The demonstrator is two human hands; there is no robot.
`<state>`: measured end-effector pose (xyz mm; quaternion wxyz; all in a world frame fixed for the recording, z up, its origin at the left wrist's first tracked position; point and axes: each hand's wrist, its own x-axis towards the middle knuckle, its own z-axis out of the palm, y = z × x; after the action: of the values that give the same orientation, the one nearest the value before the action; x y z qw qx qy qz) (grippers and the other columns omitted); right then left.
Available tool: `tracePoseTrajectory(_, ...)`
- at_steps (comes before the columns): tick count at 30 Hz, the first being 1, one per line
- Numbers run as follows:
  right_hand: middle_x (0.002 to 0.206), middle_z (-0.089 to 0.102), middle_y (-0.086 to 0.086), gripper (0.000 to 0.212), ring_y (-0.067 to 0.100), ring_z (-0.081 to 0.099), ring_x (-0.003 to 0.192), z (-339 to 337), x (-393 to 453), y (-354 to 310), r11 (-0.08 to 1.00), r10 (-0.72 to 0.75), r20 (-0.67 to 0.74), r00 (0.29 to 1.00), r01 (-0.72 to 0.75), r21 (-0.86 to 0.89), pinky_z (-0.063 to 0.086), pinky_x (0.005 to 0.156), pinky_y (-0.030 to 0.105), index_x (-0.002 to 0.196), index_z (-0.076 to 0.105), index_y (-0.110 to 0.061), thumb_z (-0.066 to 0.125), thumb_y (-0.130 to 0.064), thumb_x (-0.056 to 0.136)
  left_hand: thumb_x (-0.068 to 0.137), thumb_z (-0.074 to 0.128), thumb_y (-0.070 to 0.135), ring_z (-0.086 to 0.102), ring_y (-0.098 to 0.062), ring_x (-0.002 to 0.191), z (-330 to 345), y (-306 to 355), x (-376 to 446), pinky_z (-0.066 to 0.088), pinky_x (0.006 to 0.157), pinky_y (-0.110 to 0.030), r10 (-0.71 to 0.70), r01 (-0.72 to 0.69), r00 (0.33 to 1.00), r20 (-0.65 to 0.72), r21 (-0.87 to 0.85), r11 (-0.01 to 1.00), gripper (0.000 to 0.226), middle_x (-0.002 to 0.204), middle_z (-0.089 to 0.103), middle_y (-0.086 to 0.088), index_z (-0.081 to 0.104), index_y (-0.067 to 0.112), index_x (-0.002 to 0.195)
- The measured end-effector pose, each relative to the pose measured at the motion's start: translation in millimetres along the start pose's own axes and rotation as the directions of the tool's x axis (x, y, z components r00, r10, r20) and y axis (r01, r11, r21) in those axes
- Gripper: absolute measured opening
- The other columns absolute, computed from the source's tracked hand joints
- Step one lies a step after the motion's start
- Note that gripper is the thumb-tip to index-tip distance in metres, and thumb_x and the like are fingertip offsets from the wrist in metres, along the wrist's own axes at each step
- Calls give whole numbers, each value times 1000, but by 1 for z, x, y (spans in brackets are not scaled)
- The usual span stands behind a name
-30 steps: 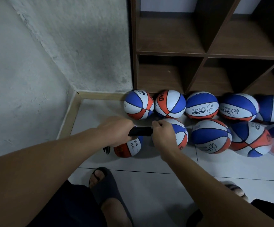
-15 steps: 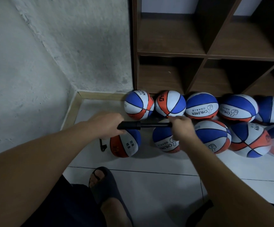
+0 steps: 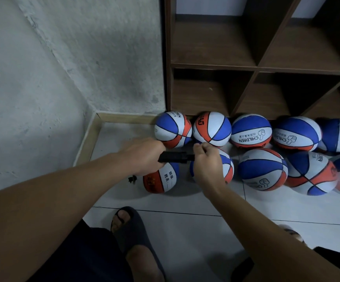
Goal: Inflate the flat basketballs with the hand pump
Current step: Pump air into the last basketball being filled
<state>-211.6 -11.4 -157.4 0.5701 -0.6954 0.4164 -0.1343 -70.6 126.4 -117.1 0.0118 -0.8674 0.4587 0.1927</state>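
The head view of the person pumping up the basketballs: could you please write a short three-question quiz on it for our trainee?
1. True or false: the hand pump is held level, with the left hand around its barrel.
2. Which ball has the hose lying beside it? A. the orange ball with handwriting lines; B. a ball on a shelf; C. the ball at the far right edge.
3. Fill in: the right hand has its grip on the pump's ____ end.

Key
1. True.
2. A.
3. Handle; the pump is nearly fully pushed in, so little of it shows between the hands.
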Motion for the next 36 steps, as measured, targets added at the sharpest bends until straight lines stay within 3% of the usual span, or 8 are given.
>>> tracePoseTrajectory(5,68,51,-1,33,18,49,64,8,-1,4,999,34,55,998,-33,-20,40,61,35,84,53,-18,48,-35,112,99,64,39,58,-18,55,4,2,2,44,52,-32,37,-37,999,9,6,999,32,65,61,2,61,22,72)
tracePoseTrajectory(12,62,48,-6,34,15,47,61,3,6,1,999,26,87,996,-23,-36,39,59,33,82,54,-18,50,-33,111,100,63,45,59,-16,59,2,-1,3,42,54,-31,33,-33,999,6,17,999,36,67,61,5,56,25,71)
tracePoseTrajectory(15,57,40,-5,34,12,36,50,-12,16,-3,998,46,60,997,-43,-37,34,49,27,78,51,-17,53,-30,110,99,63,45,60,-15,59,1,-6,3,38,53,-30,-14,14,1000,11,-39,999,36,66,61,4,57,24,70)
tracePoseTrajectory(19,62,38,0,24,17,33,56,-52,42,-2,990,137,-61,989,-134,51,32,53,32,83,56,-15,57,-25,104,94,66,43,63,-19,58,3,-28,2,46,55,-32,-74,82,995,61,-136,987,31,64,65,2,61,24,71)
tracePoseTrajectory(23,66,37,6,19,18,30,55,-61,50,4,981,190,-37,981,-189,43,28,50,32,87,54,-12,56,-23,102,95,67,48,64,-17,58,3,-29,2,48,57,-33,-96,102,994,62,-108,989,33,64,65,3,64,25,72)
tracePoseTrajectory(29,61,38,-1,28,18,35,62,-19,18,5,996,77,-47,996,-79,-41,30,59,33,78,49,-12,50,-23,104,100,60,46,61,-19,58,6,-9,1,41,53,-30,-67,67,998,-4,-27,997,37,64,61,4,59,25,70)
tracePoseTrajectory(33,54,43,-13,33,17,40,60,-3,9,1,998,60,27,998,-59,-14,33,60,34,77,47,-17,49,-27,108,102,58,52,61,-17,56,13,-4,1,50,55,-34,-29,29,999,-43,-8,1000,43,63,62,3,58,24,69)
tracePoseTrajectory(36,66,50,-5,31,15,46,62,5,6,0,998,55,69,996,-53,-33,37,61,33,82,53,-17,49,-30,110,99,62,52,63,-17,57,15,-2,2,56,58,-36,-20,21,999,-43,8,1000,41,63,63,4,59,25,69)
